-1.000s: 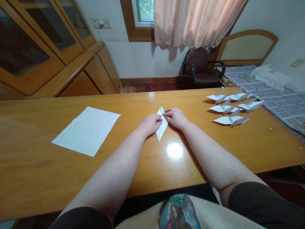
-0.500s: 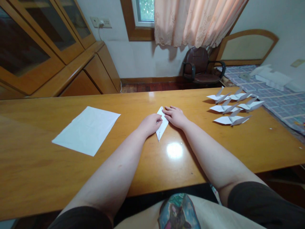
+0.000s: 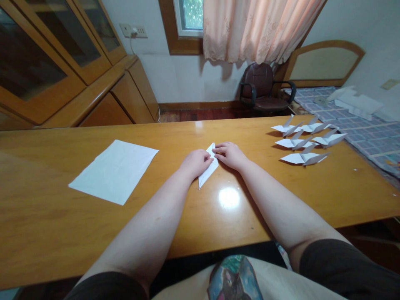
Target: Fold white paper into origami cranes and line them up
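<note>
A narrow, diamond-shaped piece of folded white paper (image 3: 207, 175) lies on the table between my hands, its lower tip pointing toward me and to the left. My left hand (image 3: 196, 162) is closed on the paper's left edge, thumb and fingers together over it. On the right side, near the upper tip, my right hand (image 3: 230, 156) has its fingers closed on the paper's edge. Both hands rest low on the tabletop. Parts of the folded paper are hidden beneath the fingers.
A flat white paper sheet (image 3: 115, 171) lies left on the wooden table (image 3: 40, 216). Several folded paper cranes (image 3: 303, 158) stand at the right. Beyond the table are a brown armchair (image 3: 258, 87), a wooden cabinet (image 3: 106, 100) and a bed (image 3: 368, 137).
The folded paper has turned, its lower tip swinging to the left. My right hand has lowered slightly, and its fingers have drawn in around the paper's edge.
</note>
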`<state>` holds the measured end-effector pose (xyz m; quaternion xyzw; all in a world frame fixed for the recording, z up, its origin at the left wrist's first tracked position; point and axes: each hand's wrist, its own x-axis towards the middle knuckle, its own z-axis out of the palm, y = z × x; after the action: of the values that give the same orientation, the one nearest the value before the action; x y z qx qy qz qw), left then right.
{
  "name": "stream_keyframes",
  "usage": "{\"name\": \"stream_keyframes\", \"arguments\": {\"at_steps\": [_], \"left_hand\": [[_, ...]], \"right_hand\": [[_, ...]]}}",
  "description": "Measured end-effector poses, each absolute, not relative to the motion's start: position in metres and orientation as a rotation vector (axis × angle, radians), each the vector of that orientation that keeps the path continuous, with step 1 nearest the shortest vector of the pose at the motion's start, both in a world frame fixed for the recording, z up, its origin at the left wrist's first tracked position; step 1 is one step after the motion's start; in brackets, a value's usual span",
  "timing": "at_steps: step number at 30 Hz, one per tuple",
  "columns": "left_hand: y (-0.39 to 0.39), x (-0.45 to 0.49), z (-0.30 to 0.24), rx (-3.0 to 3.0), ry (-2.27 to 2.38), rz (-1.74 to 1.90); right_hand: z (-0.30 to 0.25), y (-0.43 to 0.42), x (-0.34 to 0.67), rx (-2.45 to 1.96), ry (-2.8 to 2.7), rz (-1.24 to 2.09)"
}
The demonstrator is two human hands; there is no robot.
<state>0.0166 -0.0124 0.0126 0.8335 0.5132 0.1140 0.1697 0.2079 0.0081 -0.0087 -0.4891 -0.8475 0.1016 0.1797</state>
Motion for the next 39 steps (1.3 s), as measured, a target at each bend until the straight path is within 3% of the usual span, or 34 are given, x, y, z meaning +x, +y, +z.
{"name": "stream_keyframes", "arguments": {"at_steps": [25,39], "left_hand": [[-0.010,0.018,0.002,2.506,1.337,0.376],[-0.011,0.018,-0.002,2.428,1.430,0.440]], "right_hand": [[-0.009,0.011,0.203,-1.816,-2.344,0.335],[-0.009,0.009,0.210,-1.643,-2.371,0.387]]}}
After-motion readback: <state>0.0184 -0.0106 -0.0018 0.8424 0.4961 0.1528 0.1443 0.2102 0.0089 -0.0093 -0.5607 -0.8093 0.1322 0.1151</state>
